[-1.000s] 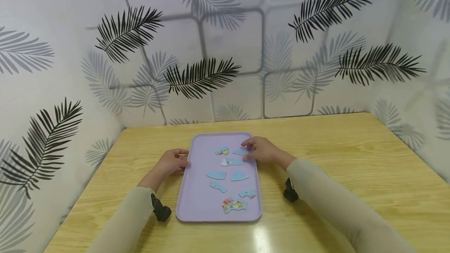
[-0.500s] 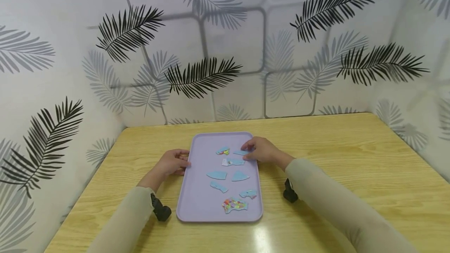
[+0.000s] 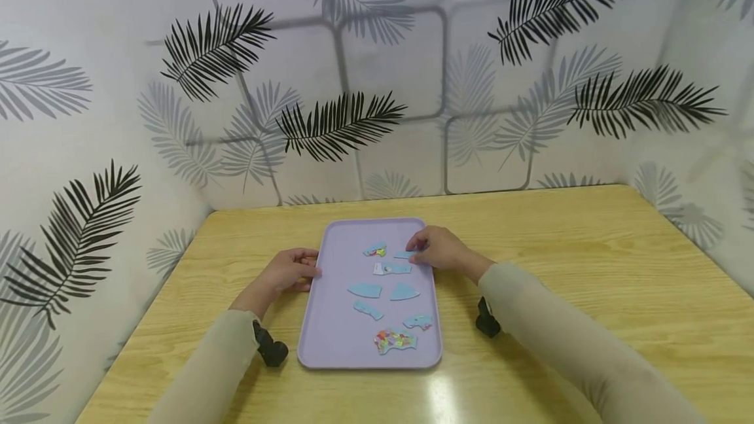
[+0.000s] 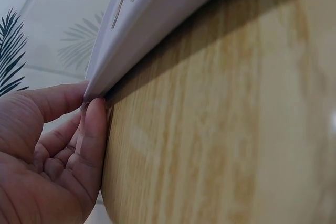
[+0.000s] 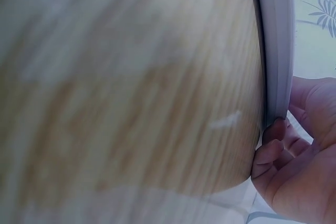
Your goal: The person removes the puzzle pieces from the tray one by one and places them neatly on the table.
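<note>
- Tray (image 3: pixel 336 332): smooth, plastic-looking, softly satin
- Tabletop (image 3: pixel 548 241): wood-grained, glossy, with a bright reflection
- Printed pieces (image 3: pixel 366 290): thin, card-like
- Sleeves (image 3: pixel 203 365): matt cloth
- Wall covering (image 3: pixel 400 84): smooth, papery
- Wrist cameras (image 3: pixel 272 347): matt, apparently plastic

The left sleeve (image 3: pixel 203 368) is plain pale beige; the right sleeve (image 3: pixel 574 335) matches it, with soft creases toward the elbow; a black wrist camera (image 3: pixel 271 347) — chunky, with a rounded end — sits at the left sleeve's edge; a second black camera (image 3: pixel 487 320) sits at the right; the left hand (image 3: pixel 287 271) and right hand (image 3: pixel 442 250) are bare.
</note>
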Demonstrator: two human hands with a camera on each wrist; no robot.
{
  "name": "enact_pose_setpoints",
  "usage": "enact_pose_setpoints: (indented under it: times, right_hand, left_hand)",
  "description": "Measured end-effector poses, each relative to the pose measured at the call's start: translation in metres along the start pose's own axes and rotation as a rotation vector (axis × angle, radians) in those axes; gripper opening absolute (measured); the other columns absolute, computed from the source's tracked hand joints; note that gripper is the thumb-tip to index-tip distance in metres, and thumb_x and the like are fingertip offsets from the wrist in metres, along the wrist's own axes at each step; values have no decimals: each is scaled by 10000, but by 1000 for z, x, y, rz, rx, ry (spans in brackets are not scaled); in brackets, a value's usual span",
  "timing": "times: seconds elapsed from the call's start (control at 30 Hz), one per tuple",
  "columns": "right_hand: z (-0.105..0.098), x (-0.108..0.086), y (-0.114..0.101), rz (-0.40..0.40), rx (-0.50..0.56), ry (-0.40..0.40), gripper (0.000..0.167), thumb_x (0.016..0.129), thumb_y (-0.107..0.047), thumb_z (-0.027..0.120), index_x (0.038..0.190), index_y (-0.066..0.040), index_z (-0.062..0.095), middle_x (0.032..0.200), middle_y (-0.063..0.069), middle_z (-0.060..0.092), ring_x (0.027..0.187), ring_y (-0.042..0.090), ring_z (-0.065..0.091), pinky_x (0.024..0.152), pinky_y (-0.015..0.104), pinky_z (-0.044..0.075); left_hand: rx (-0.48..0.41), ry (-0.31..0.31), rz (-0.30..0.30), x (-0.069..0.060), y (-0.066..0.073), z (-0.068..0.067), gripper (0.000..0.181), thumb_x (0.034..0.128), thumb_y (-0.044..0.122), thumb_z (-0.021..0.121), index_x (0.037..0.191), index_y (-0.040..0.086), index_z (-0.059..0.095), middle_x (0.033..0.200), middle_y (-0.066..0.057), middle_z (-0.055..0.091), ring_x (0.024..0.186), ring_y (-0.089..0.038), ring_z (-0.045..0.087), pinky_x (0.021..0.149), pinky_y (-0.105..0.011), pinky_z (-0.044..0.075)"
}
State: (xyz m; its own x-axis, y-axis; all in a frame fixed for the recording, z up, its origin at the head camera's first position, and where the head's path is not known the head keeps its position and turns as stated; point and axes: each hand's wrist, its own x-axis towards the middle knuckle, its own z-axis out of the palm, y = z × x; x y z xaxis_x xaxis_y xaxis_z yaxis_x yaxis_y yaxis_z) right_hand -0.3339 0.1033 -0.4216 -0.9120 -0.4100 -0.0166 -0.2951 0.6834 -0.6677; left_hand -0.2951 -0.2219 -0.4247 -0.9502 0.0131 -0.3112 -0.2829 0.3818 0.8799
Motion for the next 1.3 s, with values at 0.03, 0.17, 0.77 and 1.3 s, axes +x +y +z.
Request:
enact_pose_setpoints:
  times: [0.03,0.17,0.77,1.3]
  right_hand:
    - [0,0,0,-2,-9,1,104,866,-113,741,965,-82,732,972,37,633,944,223,544,868,384,471]
    - [0,-1,0,-1,-38,7,93,879,-109,728,971,-92,726,947,25,635,910,207,542,843,357,479]
    - [-1,-4,-1,-22,-80,-12,110,905,-105,695,1013,-85,700,910,18,611,859,191,533,764,324,474]
    - [-3,-4,2,-28,-42,-19,139,925,-130,681,1057,-86,690,907,30,587,836,190,535,698,282,476]
  left_hand:
    - [-1,0,2,0,0,0,490,871,-5,698,1336,8,544,1054,-110,595,805,-167,584,634,-261,554]
    - [-14,2,9,0,1,0,494,869,-6,702,1338,9,548,1036,-99,598,789,-154,585,624,-257,554]
    - [-34,38,10,-3,-2,1,511,841,36,748,1326,22,588,1080,-125,612,671,-120,603,576,-255,558]
    - [76,96,69,-8,-1,5,463,851,35,737,1296,25,610,969,-105,666,653,-156,616,539,-266,537]
